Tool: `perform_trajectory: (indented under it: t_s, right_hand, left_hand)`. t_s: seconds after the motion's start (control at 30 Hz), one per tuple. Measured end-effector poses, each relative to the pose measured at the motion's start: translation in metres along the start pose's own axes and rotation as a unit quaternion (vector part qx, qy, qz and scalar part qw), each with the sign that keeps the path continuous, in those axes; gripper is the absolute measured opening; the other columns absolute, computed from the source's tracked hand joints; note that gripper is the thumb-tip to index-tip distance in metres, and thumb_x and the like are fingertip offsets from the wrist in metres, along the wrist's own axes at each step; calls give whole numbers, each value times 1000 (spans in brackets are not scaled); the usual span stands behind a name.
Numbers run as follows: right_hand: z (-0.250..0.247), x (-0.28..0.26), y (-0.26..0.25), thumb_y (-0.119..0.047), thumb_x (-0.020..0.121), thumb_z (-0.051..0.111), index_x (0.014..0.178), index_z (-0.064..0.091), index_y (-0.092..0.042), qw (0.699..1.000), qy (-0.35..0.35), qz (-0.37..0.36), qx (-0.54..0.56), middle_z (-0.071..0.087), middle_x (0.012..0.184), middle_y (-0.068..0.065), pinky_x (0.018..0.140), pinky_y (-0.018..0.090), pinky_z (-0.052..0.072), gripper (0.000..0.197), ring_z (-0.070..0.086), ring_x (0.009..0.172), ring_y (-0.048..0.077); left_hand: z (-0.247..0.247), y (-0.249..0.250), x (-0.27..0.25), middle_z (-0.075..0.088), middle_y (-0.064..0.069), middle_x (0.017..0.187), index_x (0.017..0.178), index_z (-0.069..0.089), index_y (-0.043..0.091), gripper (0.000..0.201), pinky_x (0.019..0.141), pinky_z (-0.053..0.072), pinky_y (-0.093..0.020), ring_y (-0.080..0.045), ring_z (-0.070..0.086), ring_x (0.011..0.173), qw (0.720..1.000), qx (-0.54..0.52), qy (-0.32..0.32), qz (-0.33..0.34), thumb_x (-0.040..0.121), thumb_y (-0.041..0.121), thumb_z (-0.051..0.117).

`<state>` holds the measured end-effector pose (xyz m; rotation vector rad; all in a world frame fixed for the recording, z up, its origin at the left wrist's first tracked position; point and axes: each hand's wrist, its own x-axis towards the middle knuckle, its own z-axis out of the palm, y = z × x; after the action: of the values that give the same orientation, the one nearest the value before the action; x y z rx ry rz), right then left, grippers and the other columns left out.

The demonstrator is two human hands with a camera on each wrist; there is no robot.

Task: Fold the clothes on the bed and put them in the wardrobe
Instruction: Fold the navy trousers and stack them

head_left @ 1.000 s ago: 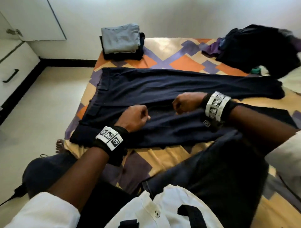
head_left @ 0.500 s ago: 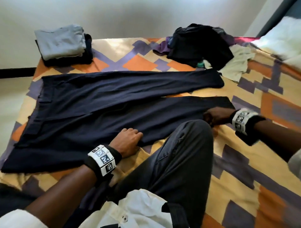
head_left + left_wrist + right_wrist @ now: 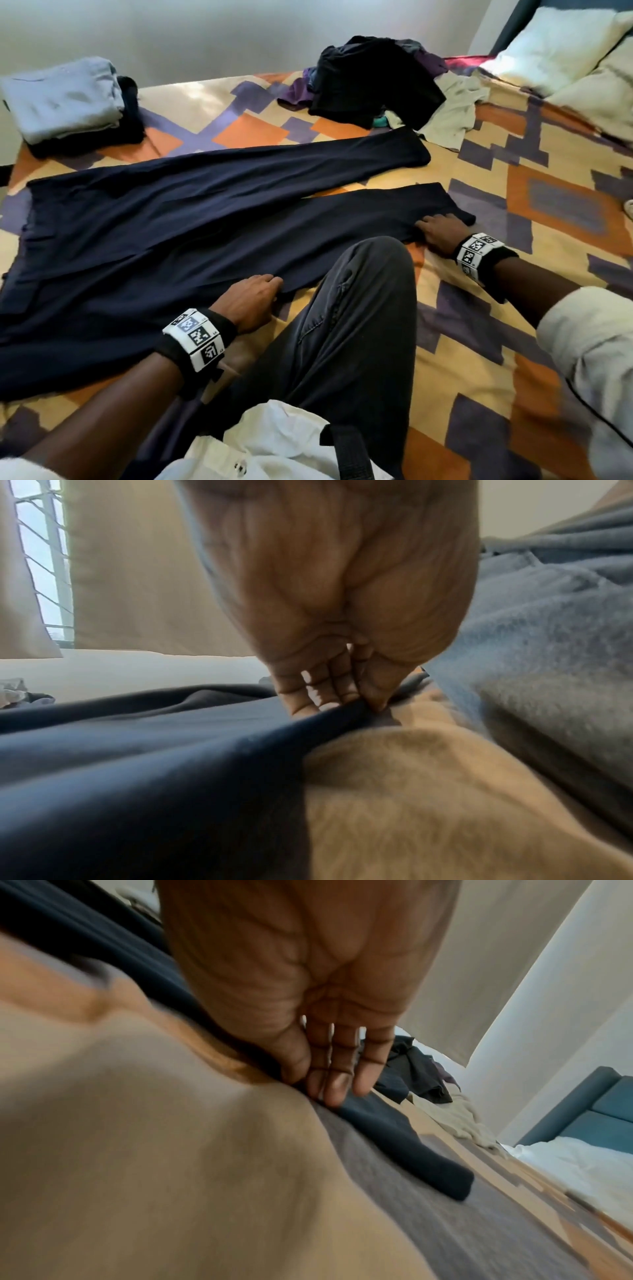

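Observation:
Dark navy trousers lie spread flat across the patterned bed sheet, waist to the left, legs pointing right. My left hand pinches the near edge of the near leg between thumb and fingers, beside my raised knee. My right hand pinches the same leg's near edge close to its cuff, thumb under the cloth, fingers on top. The far leg lies flat, untouched.
A folded stack, grey on dark, sits at the bed's far left corner. A heap of unfolded dark, purple and cream clothes lies at the far middle. White pillows are far right. My knee in grey trousers lies between my hands.
My right hand slid right along the near trouser leg to its cuff. My left hand moved down to the leg's near edge. The head view swung right.

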<state>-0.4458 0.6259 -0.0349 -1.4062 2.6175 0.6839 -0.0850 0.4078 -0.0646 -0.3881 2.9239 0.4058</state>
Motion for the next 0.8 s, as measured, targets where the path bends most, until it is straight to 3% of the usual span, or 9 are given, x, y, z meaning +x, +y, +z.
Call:
perform_trajectory:
  t_s: [0.07,0.23,0.33,0.47,0.63,0.7,0.8]
  right_hand:
    - [2,-2,4,-26,100,41,136,48,-17,1000,-10,7,-9,54,133,7,101,39,36,38,52,122,27]
    - [4,-3,8,-26,99,43,131,52,-18,998,-57,8,-13,56,130,6,102,42,37,34,53,122,26]
    - [9,-2,15,-27,95,52,138,42,-16,999,-19,27,-23,49,135,11,103,43,36,46,47,126,31]
    - [21,-7,34,-30,96,51,139,39,-12,996,6,87,-2,48,135,17,105,46,36,48,45,126,35]
    - [30,-13,48,-43,98,45,120,52,-13,995,27,99,-9,64,115,14,96,41,35,38,60,107,33]
    - [32,-13,51,-41,98,45,108,54,-13,993,20,110,-30,68,105,11,94,39,34,31,63,99,31]
    - [30,-11,44,-32,99,45,103,62,-18,990,-39,121,-54,68,105,3,95,37,36,23,63,101,26]
  left_hand:
    - [-5,0,-2,54,5,102,100,49,22,8,73,38,-27,-17,54,92,999,-32,-15,8,95,16,48]
    - [-8,2,1,58,6,108,103,58,23,13,76,43,-28,-18,58,97,996,-45,-72,11,93,17,51]
    - [-9,-3,7,61,9,102,94,59,30,3,75,46,-28,-13,58,91,995,-51,-90,7,91,30,60]
    - [-11,0,14,55,14,95,91,48,38,21,69,40,-25,-10,55,85,992,-30,-121,-9,85,45,67]
    - [-9,6,22,62,7,108,102,57,31,11,76,45,-28,-16,59,93,992,-14,-123,-16,93,26,55]
    - [-11,5,23,64,9,99,93,54,33,12,75,47,-30,-14,59,87,990,-24,-136,-11,91,21,53]
    - [-14,5,23,57,20,80,80,47,36,21,70,41,-24,-3,54,74,987,-50,-155,-6,90,20,55]
